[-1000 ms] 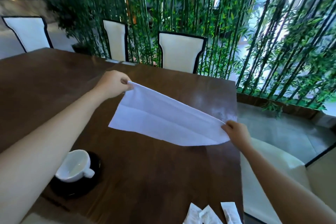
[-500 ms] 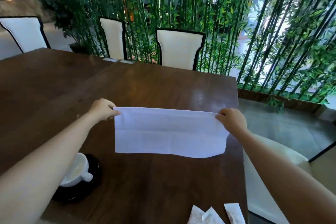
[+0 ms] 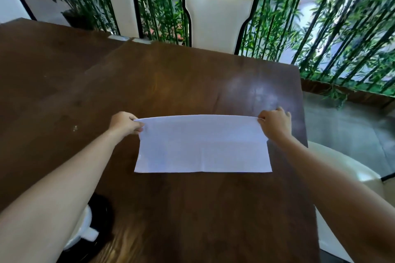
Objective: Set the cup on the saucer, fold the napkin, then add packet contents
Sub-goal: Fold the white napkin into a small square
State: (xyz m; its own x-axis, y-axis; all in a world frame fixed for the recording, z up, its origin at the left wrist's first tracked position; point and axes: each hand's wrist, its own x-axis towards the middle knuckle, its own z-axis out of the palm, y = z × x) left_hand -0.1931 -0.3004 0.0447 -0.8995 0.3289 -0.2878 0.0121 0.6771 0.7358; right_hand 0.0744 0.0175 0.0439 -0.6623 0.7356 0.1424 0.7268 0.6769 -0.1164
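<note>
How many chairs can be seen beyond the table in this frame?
3. One chair stands at the table's far edge, centre; a second to its left; a third is cut off at the left edge. Others may be hidden.

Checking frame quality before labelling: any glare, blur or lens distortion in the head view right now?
Head view: window glare makes a pale patch on the table beyond the right hand; motion blur smears the near table edge and the cup under the left forearm; wide-angle distortion bows the chair and bamboo outward; the napkin and left hand stay fairly sharp.
</note>
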